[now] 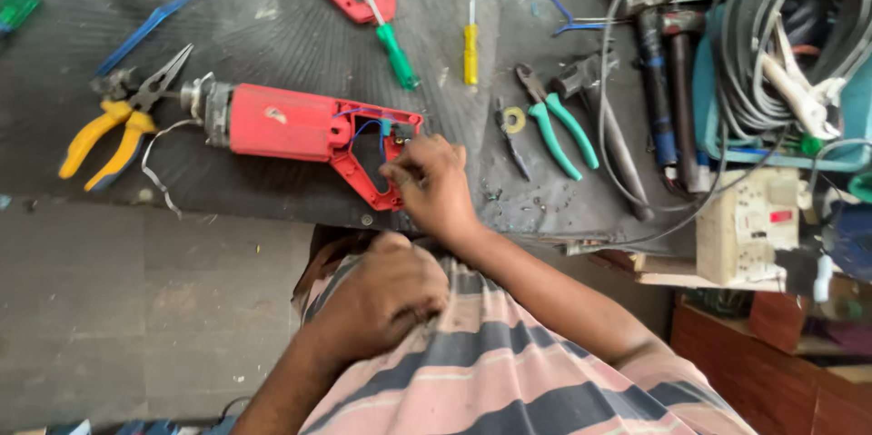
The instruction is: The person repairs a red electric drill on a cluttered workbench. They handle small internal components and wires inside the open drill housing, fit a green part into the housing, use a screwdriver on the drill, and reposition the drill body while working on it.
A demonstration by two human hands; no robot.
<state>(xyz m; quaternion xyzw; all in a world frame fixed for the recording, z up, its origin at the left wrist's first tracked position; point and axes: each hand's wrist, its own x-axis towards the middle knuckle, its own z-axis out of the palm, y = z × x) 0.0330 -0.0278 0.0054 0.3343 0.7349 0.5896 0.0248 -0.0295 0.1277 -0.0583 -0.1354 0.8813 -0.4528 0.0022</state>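
Dark mat (272, 26), right hand (434, 185) touching red drill (300, 131)

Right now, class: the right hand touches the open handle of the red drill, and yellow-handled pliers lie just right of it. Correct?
Not quite. In the head view the right hand does touch the red drill, but the yellow-handled pliers lie left of it.
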